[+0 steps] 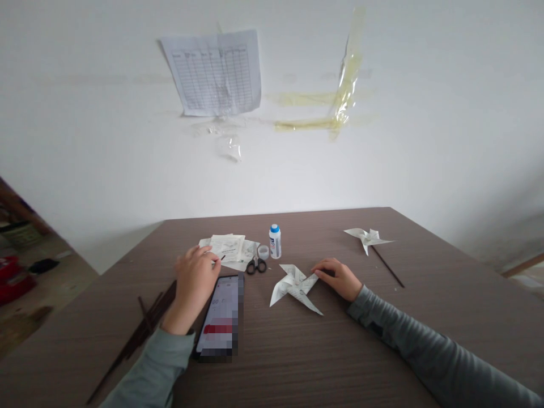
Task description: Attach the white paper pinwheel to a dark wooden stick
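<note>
My left hand (196, 277) is raised over the table beside the phone, its fingers closed on a thin dark stick (223, 258) of which only a short tip shows. My right hand (338, 277) pinches one blade tip of a printed-paper pinwheel (296, 288) lying in the middle of the table. Farther right rests a second paper pinwheel (368, 238), joined to a dark brown stick (387, 266). Several similar dark sticks (131, 340) lie in a bundle at the left, partly hidden by my left arm.
A phone (219, 317) lies between my arms. Behind it are black-handled scissors (256, 266), a small clear round container (263, 251), a white bottle with blue cap (275, 242) and printed paper pieces (232, 246). A wall (297, 181) bounds the table's (272, 379) far edge.
</note>
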Demonstrator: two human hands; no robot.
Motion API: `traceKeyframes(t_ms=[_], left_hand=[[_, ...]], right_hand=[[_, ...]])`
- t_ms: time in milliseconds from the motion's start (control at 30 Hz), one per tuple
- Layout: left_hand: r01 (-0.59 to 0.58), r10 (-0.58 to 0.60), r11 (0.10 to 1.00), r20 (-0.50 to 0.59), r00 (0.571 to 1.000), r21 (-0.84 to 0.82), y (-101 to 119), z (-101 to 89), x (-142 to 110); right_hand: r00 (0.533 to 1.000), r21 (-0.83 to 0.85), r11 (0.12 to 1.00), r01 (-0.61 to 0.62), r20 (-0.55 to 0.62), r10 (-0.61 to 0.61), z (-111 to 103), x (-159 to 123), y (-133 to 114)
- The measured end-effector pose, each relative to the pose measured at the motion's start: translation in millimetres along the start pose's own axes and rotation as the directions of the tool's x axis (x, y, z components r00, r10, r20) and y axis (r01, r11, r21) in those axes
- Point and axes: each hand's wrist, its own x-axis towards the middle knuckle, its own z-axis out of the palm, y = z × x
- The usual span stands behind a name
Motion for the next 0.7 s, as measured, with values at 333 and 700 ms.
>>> traceKeyframes(t_ms=[333,700], left_hand=[[-0.127,0.136,0.975,0.037,0.990,-0.181,83.0,16.9,-4.2],[-0.237,0.271,0.911,0.057,0.961,-0.337,116.8,30.4,-18.9]], right_hand=[[1.000,-0.013,1.000,0.013,-0.026,-0.013,0.0,2.3,-13.7],[0.965,-0.039,0.965,0.258,-0.044,-0.260,30.3,36.4,-39.9]])
